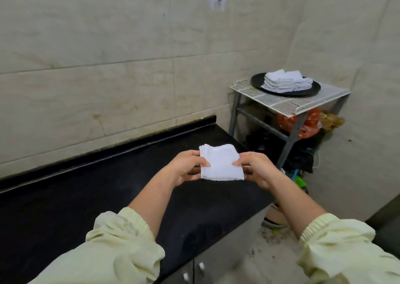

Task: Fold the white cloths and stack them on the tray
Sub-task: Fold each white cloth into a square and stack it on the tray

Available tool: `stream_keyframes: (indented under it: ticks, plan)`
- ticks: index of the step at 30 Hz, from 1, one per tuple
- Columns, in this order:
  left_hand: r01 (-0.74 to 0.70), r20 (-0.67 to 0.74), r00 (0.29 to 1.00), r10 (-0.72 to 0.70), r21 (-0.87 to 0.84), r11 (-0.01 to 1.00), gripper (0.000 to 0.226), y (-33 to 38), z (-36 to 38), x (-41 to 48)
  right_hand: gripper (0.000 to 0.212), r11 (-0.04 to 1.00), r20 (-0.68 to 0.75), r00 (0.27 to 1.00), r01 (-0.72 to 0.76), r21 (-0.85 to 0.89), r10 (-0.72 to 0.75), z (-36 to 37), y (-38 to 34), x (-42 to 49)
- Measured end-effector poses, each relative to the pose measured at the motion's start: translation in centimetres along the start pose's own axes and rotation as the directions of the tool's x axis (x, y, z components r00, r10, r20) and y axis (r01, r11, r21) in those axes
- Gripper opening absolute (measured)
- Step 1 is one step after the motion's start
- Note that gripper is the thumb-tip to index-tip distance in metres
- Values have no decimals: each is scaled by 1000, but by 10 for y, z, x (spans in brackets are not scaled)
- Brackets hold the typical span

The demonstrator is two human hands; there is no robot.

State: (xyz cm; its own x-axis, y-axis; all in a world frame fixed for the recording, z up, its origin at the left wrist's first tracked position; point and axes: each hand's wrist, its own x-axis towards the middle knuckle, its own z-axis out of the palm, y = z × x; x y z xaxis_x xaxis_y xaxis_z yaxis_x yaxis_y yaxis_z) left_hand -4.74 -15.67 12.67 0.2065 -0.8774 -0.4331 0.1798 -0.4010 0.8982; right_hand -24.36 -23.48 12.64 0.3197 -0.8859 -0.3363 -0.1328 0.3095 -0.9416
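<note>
One folded white cloth was held in the air between two grips, above the black stone table. The left grip pinched its left edge, with the thumb on top and the fingers curled under. The right grip pinched its right edge in the same way. The cloth lay nearly flat with its broad face turned up. Its shape was close to a square, so I cannot tell its long axis. The stitched edge pointed toward the person, and the layered folds showed at the corner far from the left grip.

Beyond the right grip and higher, well apart from it, stood one white wire rack with grey metal legs. On it lay one round black tray. The tray carried one stack of folded white cloths; its layers were too small to count.

Under the rack, beyond the right grip, there was one orange plastic bag. Two pale green sleeves were pushed up behind the grips. Below the left sleeve, two small metal handles showed on the grey cupboard doors.
</note>
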Motion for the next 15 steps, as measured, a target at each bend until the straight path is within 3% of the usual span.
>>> stream_keyframes:
  ticks: [8, 15]
  plan:
    - [-29, 43, 999, 29, 0, 1000, 41, 61, 66, 106, 32, 1000, -30, 999, 20, 16, -20, -76, -47, 102]
    - [-28, 78, 997, 27, 16, 999, 24, 126, 130, 178, 20, 999, -18, 1000, 9, 46, -8, -144, -102, 182]
